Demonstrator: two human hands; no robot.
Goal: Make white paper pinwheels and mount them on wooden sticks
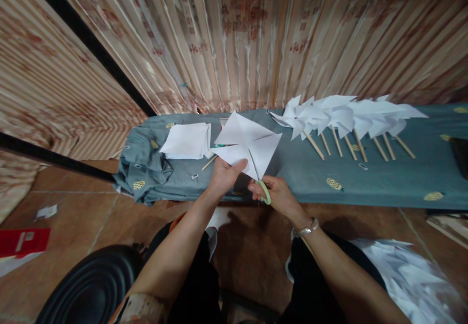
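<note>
Left hand [224, 175] pinching the near edge of a creased white paper square [247, 147] just above the green-clothed table [383, 177], right hand [276, 194] closed around green-handled scissors [260, 181] cutting into it, beside a paper stack [185, 141].

No readable words or numbers before me, only a blurred white mark on the red card [22, 241].

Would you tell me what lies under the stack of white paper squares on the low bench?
The stack of paper squares rests on a teal patterned cloth covering the bench. A wooden stick pokes out beside it; the bench surface itself is hidden.
</note>
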